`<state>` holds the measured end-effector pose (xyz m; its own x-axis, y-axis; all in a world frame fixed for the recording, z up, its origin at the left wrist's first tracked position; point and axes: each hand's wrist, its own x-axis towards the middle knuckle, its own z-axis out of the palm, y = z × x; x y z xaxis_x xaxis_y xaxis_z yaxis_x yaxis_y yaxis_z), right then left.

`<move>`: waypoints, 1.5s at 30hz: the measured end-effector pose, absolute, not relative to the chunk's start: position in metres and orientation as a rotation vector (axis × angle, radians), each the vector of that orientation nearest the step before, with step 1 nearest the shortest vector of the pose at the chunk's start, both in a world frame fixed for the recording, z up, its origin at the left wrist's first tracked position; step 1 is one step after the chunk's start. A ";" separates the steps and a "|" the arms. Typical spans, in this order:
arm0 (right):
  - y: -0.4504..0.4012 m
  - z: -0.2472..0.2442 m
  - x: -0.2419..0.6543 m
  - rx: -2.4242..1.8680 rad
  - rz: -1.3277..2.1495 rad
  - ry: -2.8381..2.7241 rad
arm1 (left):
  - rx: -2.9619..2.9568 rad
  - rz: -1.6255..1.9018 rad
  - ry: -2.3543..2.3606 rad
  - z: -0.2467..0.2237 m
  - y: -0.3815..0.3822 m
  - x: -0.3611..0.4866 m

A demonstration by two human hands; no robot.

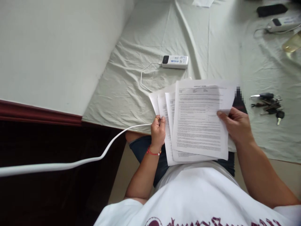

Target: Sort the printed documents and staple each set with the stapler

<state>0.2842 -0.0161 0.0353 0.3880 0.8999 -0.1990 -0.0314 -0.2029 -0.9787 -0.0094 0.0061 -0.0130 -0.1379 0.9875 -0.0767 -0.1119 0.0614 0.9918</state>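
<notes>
Several printed paper sheets [197,125] are held up over my lap at the table's front edge, partly fanned out to the left. My left hand [158,131], with a ring and a red bracelet, pinches the left edges of the rear sheets. On the other side my right hand [238,124] grips the right edge of the sheets, its thumb lying on the front page. The front page carries dense small text, too fine to read. My right hand's fingers are mostly hidden behind the paper.
A white power bank [175,62] with a cable lies beyond the papers on the cloth-covered table [145,40]. Keys [269,105] lie to the right. Farther back right are a black case [272,10], another power bank [284,24] and a yellowish clear object [292,43]. A white cable [103,154] crosses at left.
</notes>
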 end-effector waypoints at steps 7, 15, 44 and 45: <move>-0.012 0.033 0.281 -1.551 1.048 -0.883 | 0.955 1.304 1.251 -0.007 0.004 -0.009; -0.013 0.034 0.280 -1.577 1.113 -0.943 | 0.997 1.304 1.285 -0.012 0.006 -0.010; -0.009 0.046 0.268 -1.654 1.390 -0.836 | 0.556 1.275 0.946 0.008 0.013 -0.012; -0.008 0.046 0.268 -1.653 1.396 -0.840 | 0.559 1.269 0.960 0.008 0.013 -0.013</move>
